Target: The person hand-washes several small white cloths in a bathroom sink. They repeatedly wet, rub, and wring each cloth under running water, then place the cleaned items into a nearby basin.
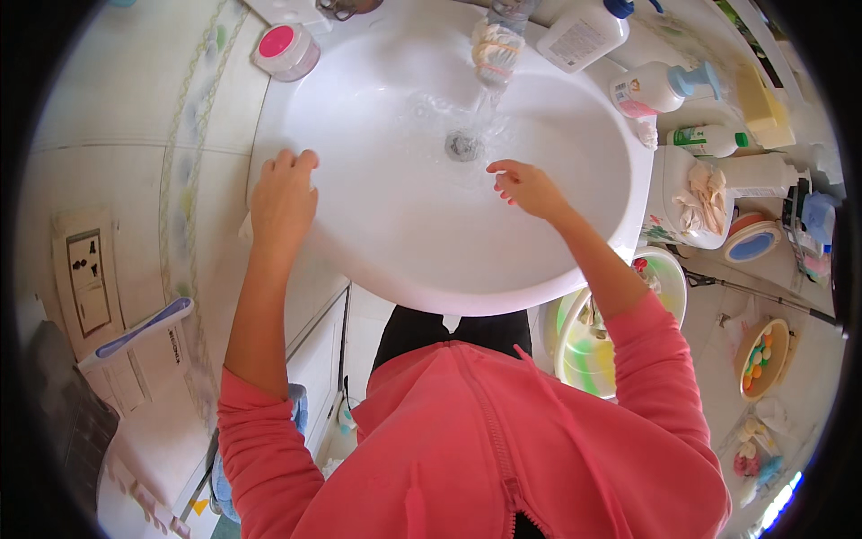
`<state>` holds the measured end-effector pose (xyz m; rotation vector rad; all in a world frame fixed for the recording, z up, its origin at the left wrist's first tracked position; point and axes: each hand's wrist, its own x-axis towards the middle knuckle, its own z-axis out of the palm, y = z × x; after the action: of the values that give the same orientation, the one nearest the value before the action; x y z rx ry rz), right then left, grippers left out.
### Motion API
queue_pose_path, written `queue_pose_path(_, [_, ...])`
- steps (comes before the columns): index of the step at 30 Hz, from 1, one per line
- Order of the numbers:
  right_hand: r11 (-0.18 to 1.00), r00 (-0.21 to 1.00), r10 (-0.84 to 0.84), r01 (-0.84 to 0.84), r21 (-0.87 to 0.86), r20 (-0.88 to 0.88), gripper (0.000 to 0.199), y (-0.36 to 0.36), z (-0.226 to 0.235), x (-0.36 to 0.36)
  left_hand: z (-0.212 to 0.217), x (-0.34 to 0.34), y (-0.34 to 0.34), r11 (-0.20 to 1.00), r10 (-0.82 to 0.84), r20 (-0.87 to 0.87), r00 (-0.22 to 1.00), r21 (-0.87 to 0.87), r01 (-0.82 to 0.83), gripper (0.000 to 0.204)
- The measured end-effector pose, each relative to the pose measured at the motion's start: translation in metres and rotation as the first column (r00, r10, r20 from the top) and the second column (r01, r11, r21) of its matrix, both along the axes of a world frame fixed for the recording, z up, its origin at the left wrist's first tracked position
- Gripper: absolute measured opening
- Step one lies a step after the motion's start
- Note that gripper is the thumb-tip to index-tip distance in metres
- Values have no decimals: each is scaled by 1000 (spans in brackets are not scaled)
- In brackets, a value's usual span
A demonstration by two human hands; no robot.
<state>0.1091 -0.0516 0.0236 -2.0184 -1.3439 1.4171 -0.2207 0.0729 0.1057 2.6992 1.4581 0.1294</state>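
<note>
A white oval washbasin (431, 256) lies in front of me. Clear water (488, 101) runs from a tap (498, 49) wrapped in white material and splashes round the metal drain (463, 145). My right hand (528, 189) hangs over the bowl just right of the drain, empty, its fingers loosely bent and apart. At the basin's left rim is my left hand (284, 199), back upward, fingers slightly parted and bent down. Its fingertips are partly hidden, and nothing shows in it. A small white thing (245, 228) peeks out beside the left wrist.
A pink-lidded jar (287, 52) stands at the back left. Along the back right are a white bottle with a blue top (584, 36), a pump bottle (651, 88) and a green-capped bottle (708, 140). Below right, a basin (572, 337) holds things. A wall socket (87, 269) is at left.
</note>
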Motion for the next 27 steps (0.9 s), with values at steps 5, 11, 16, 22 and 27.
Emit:
queue_pose_path(5, [865,800,14,-310,394,600,48,9,-92,-22,-26,17,16,984,56,-40,998,169,-48,28])
queue_pose_path(11, [912,642,231,-404,66,731,60,21,-102,-55,-16,6,19,966,180,-136,974,211,-149,46])
queue_pose_path(16, [928,653,282,-371,-28,703,60,24,-97,-49,2,14,21,966,84,-131,988,255,-48,52])
queue_pose_path(22, [899,696,226,-419,129,681,44,3,-52,-25,27,63,-8,989,-4,135,991,148,-16,46])
queue_pose_path(27, [712,791,-397,-54,700,465,31,-62,52,91,18,99,-38,995,-76,309,948,-41,93,41])
